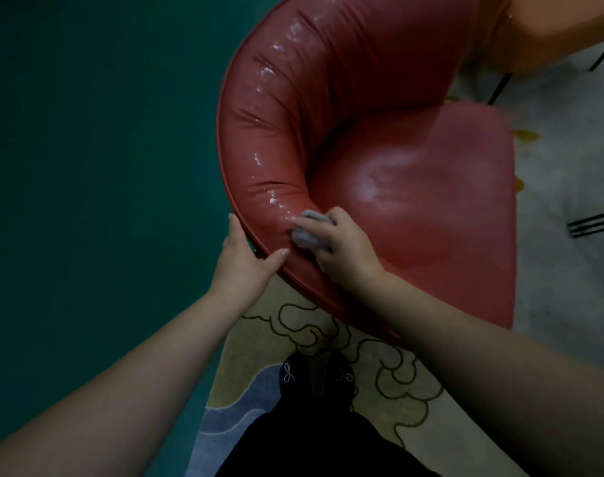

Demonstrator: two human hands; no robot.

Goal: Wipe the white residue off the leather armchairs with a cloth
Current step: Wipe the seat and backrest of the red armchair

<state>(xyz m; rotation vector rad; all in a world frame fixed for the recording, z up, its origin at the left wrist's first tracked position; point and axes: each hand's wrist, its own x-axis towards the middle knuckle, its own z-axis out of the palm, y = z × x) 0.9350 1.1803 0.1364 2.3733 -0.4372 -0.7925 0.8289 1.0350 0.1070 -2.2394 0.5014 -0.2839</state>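
Observation:
A red leather armchair fills the upper middle of the head view, seen from above and behind its curved backrest. White residue streaks run along the padded backrest roll, and a pale smear lies on the seat. My right hand grips a crumpled grey cloth and presses it on the backrest roll's near end. My left hand holds the chair's outer rim beside it, with the thumb on top of the rim and the fingers over the outer edge.
A dark green wall or floor lies left of the chair. A patterned rug is under my dark shoes. An orange chair with thin black legs stands at the top right, on a pale floor.

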